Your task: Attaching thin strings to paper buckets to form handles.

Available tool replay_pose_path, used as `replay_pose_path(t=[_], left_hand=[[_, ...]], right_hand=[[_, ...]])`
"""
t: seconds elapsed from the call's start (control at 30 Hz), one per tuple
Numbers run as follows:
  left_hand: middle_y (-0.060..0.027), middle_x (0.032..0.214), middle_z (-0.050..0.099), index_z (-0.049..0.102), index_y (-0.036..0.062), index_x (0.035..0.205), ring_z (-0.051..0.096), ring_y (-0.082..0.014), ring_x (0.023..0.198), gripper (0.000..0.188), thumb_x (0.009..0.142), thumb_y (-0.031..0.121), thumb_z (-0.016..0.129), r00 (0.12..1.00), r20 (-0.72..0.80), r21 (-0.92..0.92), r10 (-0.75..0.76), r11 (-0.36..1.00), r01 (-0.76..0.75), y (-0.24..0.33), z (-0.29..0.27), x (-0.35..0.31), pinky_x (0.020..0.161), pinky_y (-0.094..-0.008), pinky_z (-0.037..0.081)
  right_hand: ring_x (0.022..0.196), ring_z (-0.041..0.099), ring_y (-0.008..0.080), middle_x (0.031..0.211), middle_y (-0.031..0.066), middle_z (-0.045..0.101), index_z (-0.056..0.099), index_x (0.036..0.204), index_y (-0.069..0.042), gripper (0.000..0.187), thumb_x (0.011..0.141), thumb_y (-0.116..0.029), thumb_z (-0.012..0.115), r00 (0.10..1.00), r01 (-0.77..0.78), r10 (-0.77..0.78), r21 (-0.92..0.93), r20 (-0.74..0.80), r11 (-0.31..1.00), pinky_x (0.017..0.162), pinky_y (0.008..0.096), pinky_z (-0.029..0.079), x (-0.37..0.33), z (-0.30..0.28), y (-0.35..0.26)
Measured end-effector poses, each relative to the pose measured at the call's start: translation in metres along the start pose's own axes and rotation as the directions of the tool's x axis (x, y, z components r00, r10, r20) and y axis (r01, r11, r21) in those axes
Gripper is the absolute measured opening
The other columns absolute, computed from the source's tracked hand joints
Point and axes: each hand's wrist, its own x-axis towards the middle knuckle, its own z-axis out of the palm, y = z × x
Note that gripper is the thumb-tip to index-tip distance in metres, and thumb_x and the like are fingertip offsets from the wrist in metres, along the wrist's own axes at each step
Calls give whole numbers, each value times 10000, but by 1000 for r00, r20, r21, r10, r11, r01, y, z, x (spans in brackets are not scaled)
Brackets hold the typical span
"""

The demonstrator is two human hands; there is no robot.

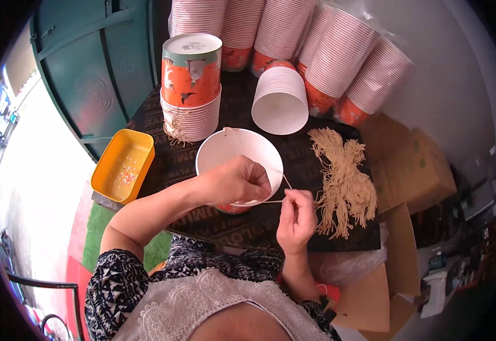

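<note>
A white paper bucket (210,152) with an orange outside stands mouth up on the black table, close in front of me. A thin beige cord (274,201) runs between my two hands at the bucket's near right rim. Over the bucket's mouth, my left hand (239,181) has its fingers bent and pinched on the cord. My right hand (297,219) pinches the cord between thumb and fingers, just right of the bucket. Another bit of cord goes from the right rim to this hand. A cord also shows at the bucket's far rim.
A bundle of beige cords (341,182) lies at the right. A yellow plastic bin (144,145) with small bits stands left. Behind are stacked buckets (191,82), a tipped nested stack (276,111) and several wrapped stacks (339,54). Cardboard boxes (418,170) stand beyond the table's right edge.
</note>
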Motion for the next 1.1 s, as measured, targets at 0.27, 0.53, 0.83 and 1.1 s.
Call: replay_pose_path(t=[0.27,0.53,0.83,1.1], left_hand=[[-10,692,636,682,-6,813,557,-79,639,75,824,68,686,982,-50,82,185,980,-180,3,7,7,603,-257,468],[-54,714,622,639,-45,847,564,-102,587,34,839,-21,662,999,27,-140,-36,989,39,0,-3,10,538,-222,429],[-77,756,651,623,-43,860,597,-120,619,45,844,-28,662,997,33,-51,65,997,-63,2,-2,12,564,-245,461],[-77,755,655,621,-42,860,609,-122,639,68,836,-27,683,998,47,-58,53,997,-50,3,-1,14,573,-252,472]], right_hand=[[757,619,230,907,120,608,633,1026,0,212,840,100,620,960,203,-211,63,185,977,654,302,505,52,5,-10],[822,602,306,932,148,566,585,915,12,231,720,135,593,911,235,-237,47,337,971,712,362,506,59,-14,10],[940,550,320,1024,151,549,600,930,51,253,682,81,636,917,183,-182,33,355,983,823,381,476,52,-13,9],[898,545,299,954,125,561,559,834,21,186,691,117,629,935,210,-203,10,291,978,778,374,461,48,-5,11]])
